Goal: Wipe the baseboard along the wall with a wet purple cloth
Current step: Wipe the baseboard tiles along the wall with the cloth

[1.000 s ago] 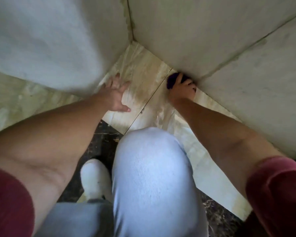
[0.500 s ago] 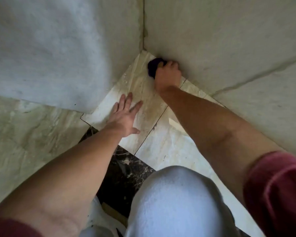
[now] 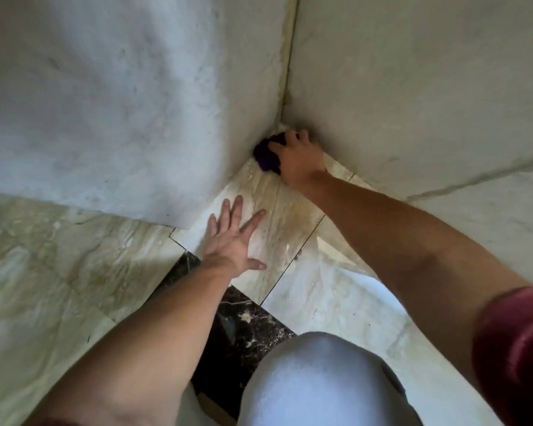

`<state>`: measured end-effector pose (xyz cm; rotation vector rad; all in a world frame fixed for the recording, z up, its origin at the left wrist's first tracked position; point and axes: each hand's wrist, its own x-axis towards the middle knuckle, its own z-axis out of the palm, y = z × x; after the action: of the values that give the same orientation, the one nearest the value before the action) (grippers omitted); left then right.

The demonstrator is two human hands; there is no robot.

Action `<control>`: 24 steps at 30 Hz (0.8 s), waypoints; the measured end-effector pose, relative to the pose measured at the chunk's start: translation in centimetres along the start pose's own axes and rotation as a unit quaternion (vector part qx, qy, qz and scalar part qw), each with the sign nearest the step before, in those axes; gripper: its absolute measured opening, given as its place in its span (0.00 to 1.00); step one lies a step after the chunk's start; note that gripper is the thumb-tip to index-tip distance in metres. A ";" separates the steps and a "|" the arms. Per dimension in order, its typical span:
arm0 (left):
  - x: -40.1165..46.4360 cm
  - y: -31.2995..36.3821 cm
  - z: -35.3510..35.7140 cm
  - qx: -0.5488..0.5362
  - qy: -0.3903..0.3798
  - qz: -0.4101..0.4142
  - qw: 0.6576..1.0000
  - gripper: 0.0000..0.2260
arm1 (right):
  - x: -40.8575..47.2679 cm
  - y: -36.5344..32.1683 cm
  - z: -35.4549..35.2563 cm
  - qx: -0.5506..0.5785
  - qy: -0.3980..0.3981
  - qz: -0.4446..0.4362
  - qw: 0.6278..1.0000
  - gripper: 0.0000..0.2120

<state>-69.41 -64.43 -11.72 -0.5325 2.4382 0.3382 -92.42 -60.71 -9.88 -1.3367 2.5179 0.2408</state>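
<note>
A bunched purple cloth is pressed into the corner where two pale walls meet the floor. My right hand grips it from the right, fingers curled over its top against the foot of the right wall. The cloth shows only at the hand's left side. My left hand lies flat on the beige marble floor tile, fingers spread, holding nothing, about a hand's length nearer to me than the cloth.
The left wall ends in an outer corner above the floor near my left hand. A dark marble strip crosses the beige floor. My knee in light trousers fills the bottom centre.
My right hand has slid the cloth along the foot of the right wall, away from me, into the corner. My left hand stays flat on the tile.
</note>
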 end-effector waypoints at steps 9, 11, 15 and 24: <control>0.4 -2.7 2.9 0.035 0.094 0.044 0.994 0.52 | 0.9 -1.5 1.4 0.055 0.090 0.118 0.987 0.29; 0.7 -2.9 3.5 0.037 0.109 0.051 0.992 0.52 | 1.7 -3.7 2.5 0.126 0.108 0.196 0.967 0.27; 1.0 -3.2 3.7 0.049 0.120 0.066 0.989 0.51 | 1.1 -6.0 3.9 0.200 0.158 0.213 0.943 0.27; 0.6 -3.2 4.1 0.075 0.150 0.079 0.983 0.47 | -0.8 -0.3 1.9 0.126 0.168 0.040 0.977 0.29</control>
<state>-66.32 -65.95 -15.67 -0.3439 2.7801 0.1448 -91.42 -59.70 -11.43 -1.2638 2.7598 -0.3074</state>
